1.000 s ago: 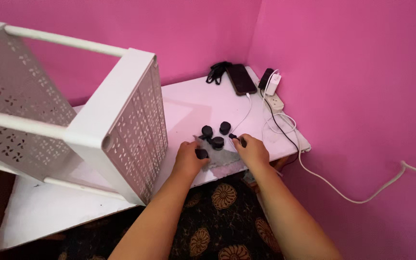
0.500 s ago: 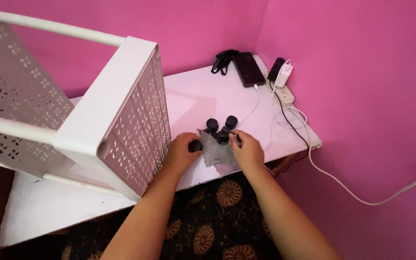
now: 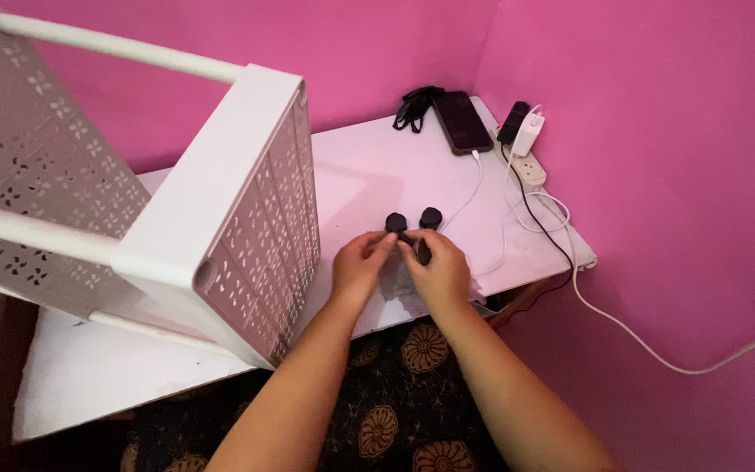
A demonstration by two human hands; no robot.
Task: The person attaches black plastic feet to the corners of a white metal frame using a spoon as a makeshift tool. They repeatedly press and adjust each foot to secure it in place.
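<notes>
At frame centre, my left hand (image 3: 362,262) and right hand (image 3: 434,273) pinch one black caster (image 3: 405,238) — a loose pinch risks dropping it.

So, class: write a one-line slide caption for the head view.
Two hands work small black wheels on a white table beside a perforated white rack.

Both hands meet over the white worktop (image 3: 369,175). The left hand (image 3: 362,267) and right hand (image 3: 434,271) pinch small black wheels (image 3: 395,222) between their fingertips. A white perforated rack (image 3: 246,236) lies tipped just beside them; a phone (image 3: 460,121) charges near the pink wall.
</notes>
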